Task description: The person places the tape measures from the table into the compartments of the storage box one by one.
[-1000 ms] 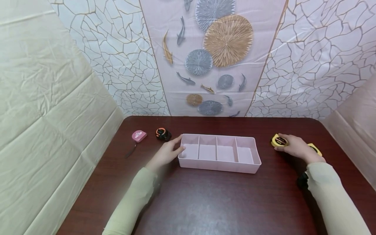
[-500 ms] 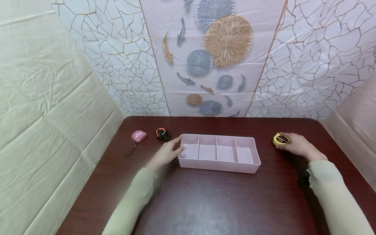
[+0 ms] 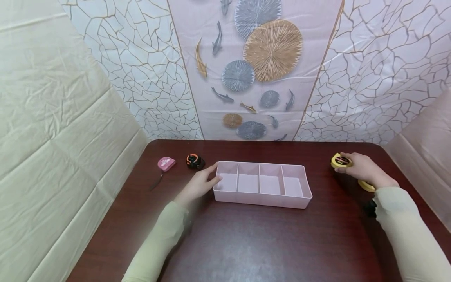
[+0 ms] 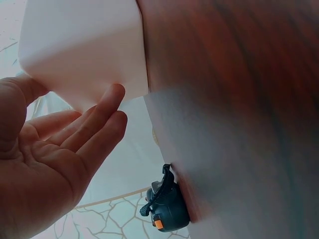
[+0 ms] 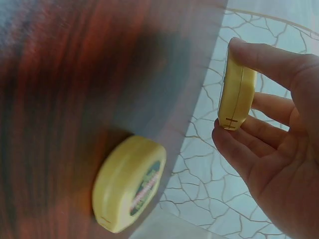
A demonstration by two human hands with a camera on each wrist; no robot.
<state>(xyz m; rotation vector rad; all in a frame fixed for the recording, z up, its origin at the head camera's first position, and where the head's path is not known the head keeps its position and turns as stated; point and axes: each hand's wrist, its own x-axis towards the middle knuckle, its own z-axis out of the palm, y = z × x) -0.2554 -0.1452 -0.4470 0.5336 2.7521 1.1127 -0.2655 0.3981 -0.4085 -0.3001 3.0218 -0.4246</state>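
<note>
At the left end of the pink four-compartment tray, my left hand holds the end wall, its thumb and fingers spread around it. My right hand pinches a yellow tape measure between thumb and fingers, raised off the table in the right wrist view. Below my right wrist lies a second yellow tape measure, partly hidden by the arm; the right wrist view shows it resting on the table. All four tray compartments hold nothing.
Left of the tray, near my left hand, stands a black and orange tape measure. A pink tape measure with a dark strap lies farther left. Patterned cloth hangs behind the dark red table.
My right hand has moved slightly right and toward the back with the yellow tape measure. A different part of the second yellow one shows beside my wrist. My left hand has stayed on the tray.
</note>
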